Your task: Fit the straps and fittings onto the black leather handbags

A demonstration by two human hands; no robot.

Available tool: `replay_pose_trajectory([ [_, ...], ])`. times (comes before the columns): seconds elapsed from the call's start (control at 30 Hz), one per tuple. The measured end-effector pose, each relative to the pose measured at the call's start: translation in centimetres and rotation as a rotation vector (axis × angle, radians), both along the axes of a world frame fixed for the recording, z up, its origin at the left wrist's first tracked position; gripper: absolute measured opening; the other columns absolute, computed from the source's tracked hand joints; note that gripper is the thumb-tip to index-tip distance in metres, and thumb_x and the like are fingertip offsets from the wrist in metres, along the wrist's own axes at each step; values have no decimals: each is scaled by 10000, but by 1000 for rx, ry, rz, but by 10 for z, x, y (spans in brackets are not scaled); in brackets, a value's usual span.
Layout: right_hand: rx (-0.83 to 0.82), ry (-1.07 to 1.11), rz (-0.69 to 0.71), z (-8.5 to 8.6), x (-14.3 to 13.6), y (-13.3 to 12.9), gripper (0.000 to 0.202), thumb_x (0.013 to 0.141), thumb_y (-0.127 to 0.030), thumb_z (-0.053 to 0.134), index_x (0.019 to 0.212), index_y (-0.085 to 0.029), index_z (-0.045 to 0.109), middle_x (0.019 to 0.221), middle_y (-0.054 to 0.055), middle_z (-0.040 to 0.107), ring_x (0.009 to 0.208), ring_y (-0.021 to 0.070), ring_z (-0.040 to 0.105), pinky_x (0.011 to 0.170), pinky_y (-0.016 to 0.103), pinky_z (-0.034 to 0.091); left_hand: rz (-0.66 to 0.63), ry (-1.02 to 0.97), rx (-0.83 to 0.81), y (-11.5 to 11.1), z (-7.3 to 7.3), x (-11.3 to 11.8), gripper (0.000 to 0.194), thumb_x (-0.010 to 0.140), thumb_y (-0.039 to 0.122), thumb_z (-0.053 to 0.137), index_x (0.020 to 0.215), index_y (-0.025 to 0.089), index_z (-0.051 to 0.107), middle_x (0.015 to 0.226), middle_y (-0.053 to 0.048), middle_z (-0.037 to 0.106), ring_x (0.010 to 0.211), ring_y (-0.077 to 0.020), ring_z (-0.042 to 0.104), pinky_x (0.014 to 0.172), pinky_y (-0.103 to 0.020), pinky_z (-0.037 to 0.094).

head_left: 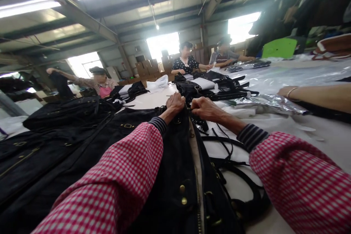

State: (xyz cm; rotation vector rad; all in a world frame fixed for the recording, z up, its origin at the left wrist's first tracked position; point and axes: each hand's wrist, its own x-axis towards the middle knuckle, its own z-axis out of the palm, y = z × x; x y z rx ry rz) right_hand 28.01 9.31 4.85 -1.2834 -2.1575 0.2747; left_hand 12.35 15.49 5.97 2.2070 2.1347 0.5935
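Black soft bag with brass zipper lies on the white tabletop. Left hand and right hand seem to pinch its far end. Loose beige fabric could catch if the zipper is pulled carelessly. The bag looks creased, its zipper open.

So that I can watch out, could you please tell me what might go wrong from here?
The open, brass-coloured metal zipper on the large black bag could catch the pale fabric strip beside its teeth. The loose, curving black straps might snag the right hand or its pink-and-white checked sleeve.
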Motion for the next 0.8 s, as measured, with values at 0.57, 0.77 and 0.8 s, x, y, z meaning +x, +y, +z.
replay_pose_trajectory([
  [0.57, 356, -472, 56, -23, -5, 12, 227, 990, -159, 445, 986, -163, 673, 989, 82, 711, 786, 174, 650, 619, 274, 319, 18, -53, -18, 13, -26, -14, 270, 916, 254, 506, 994, 96, 710, 1049, -188, 720, 1009, -284, 685, 759, -306, 463],
  [0.77, 363, -296, 276, -23, 7, -49, 193, 962, -138, 503, 822, -161, 635, 827, 38, 663, 681, 138, 584, 618, 266, 317, 67, -73, -32, 16, -29, -21, 291, 919, 260, 501, 1073, 108, 695, 1095, -197, 717, 1065, -295, 681, 792, -311, 488],
  [0.8, 345, -257, 312, -23, 9, -62, 203, 964, -132, 499, 809, -161, 626, 810, 32, 650, 667, 132, 571, 620, 261, 323, 71, -75, -31, 16, -29, -23, 292, 921, 264, 500, 1077, 108, 692, 1099, -198, 715, 1070, -298, 679, 794, -312, 490],
])
